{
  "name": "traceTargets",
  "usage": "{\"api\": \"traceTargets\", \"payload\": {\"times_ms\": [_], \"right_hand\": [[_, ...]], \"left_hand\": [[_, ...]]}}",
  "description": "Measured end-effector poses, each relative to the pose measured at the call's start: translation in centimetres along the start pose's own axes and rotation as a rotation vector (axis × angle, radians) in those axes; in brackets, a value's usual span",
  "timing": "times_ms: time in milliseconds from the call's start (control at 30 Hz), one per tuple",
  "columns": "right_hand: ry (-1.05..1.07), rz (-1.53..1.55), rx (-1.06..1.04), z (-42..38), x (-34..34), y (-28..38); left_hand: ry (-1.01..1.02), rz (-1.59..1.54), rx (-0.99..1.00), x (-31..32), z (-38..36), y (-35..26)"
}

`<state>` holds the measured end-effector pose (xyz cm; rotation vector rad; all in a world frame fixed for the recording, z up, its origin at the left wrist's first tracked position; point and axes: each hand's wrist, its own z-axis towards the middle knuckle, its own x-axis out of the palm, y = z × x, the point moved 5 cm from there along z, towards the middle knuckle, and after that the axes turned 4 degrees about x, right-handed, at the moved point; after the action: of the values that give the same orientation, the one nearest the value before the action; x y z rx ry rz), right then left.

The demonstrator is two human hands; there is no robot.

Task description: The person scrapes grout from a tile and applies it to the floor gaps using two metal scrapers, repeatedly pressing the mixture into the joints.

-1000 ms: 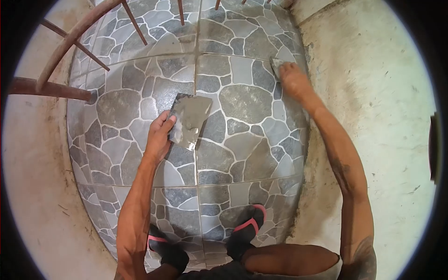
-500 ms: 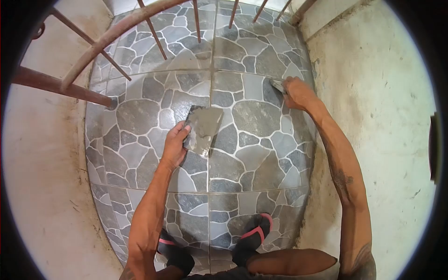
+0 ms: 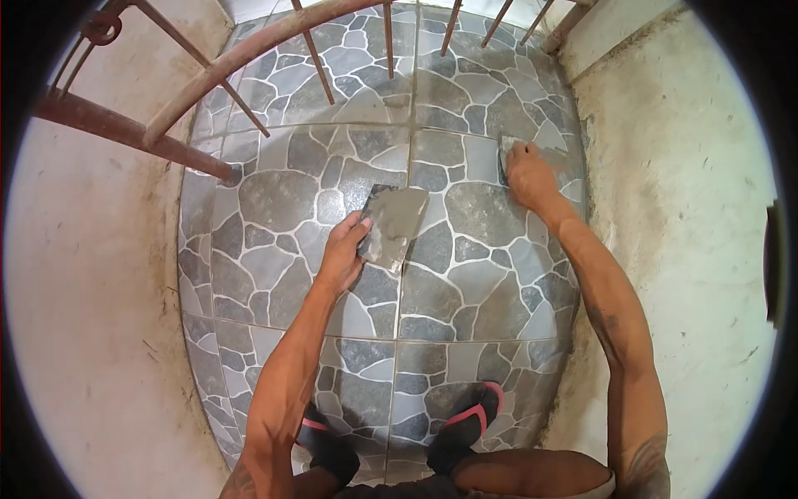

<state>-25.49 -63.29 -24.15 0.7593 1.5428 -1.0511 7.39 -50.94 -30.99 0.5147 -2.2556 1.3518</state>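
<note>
Holding, left hand (image 3: 342,252): smeared plate (image 3: 397,224) is grasped by the edge.
Right hand (image 3: 533,176): flat tool (image 3: 504,158) is clasped over floor (image 3: 484,281).

There's the flat board (image 3: 376,194), askew, coated in grey paste (image 3: 402,214); beyond it, to its right, the thin scraper (image 3: 503,161), mostly hidden.

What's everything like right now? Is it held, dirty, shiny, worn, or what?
Left hand: closed on the flat plate.
Flat plate: held, partly covered.
Grey paste: spread on the flat plate.
Right hand: closed on the thin tool.
Thin tool: held, mostly hidden.
Metal bars: rusty-looking.
Floor: tiled, smeared near the right hand.
Flip-flops: worn.
Right wall: stained.
</note>
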Motion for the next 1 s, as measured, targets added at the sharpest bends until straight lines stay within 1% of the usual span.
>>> {"api": "traceTargets", "payload": {"times_ms": [33, 67, 133, 200, 233, 300, 333, 400, 433, 467, 500, 567, 667, 767, 867, 1000], "right_hand": [[-0.004, 0.03, -0.004, 0.3, -0.6, 0.1], [0.109, 0.135, -0.007, 0.4, -1.0, -0.4], [0.35, 0.34, -0.012, 0.0, -6.7, -0.9], [0.319, 0.554, 0.081, -1.3, -11.6, 0.3], [0.316, 0.668, 0.127, -2.3, -12.9, 1.4], [0.191, 0.806, -0.045, -4.1, -15.2, 3.9], [0.112, 0.868, -0.128, -4.9, -16.3, 4.9], [0.026, 0.735, -0.291, -6.3, -16.7, 7.1], [-0.02, 0.663, -0.374, -6.9, -17.2, 8.2], [0.023, 0.657, -0.391, -7.2, -17.5, 9.0], [0.012, 0.654, -0.408, -7.3, -17.9, 9.7], [-0.008, 0.652, -0.444, -7.4, -18.4, 10.8], [-0.039, 0.521, -0.532, -7.6, -18.8, 11.9], [-0.052, 0.431, -0.586, -8.1, -18.3, 12.6], [-0.037, 0.427, -0.552, -8.5, -17.8, 12.7], [0.019, 0.415, -0.573, -8.8, -17.5, 12.3]], "left_hand": [[0.0, -0.005, -0.003, -0.2, 0.2, 0.0], [0.001, -0.01, -0.007, -0.4, 0.4, -0.1], [-0.009, 0.0, -0.018, -0.4, 0.4, -0.1], [-0.043, 0.026, -0.03, 0.0, 0.2, -0.5], [-0.026, 0.028, -0.022, 0.3, 0.1, -0.8], [0.006, 0.042, -0.017, 1.1, -0.2, -1.7], [-0.018, 0.051, -0.024, 1.2, -0.4, -1.8], [-0.047, 0.072, -0.017, 1.9, -0.3, -2.6], [0.002, 0.108, -0.018, 2.9, -0.6, -3.4], [0.047, 0.145, -0.02, 3.7, -1.2, -4.1], [0.09, 0.182, -0.022, 4.2, -1.6, -4.6], [0.116, 0.194, -0.026, 5.1, -2.1, -5.0], [0.136, 0.196, -0.036, 5.7, -2.4, -5.0], [0.113, 0.198, -0.05, 6.3, -2.9, -5.2], [0.138, 0.178, -0.056, 6.6, -3.1, -5.3], [0.131, 0.151, -0.052, 6.3, -2.8, -4.4]]}}
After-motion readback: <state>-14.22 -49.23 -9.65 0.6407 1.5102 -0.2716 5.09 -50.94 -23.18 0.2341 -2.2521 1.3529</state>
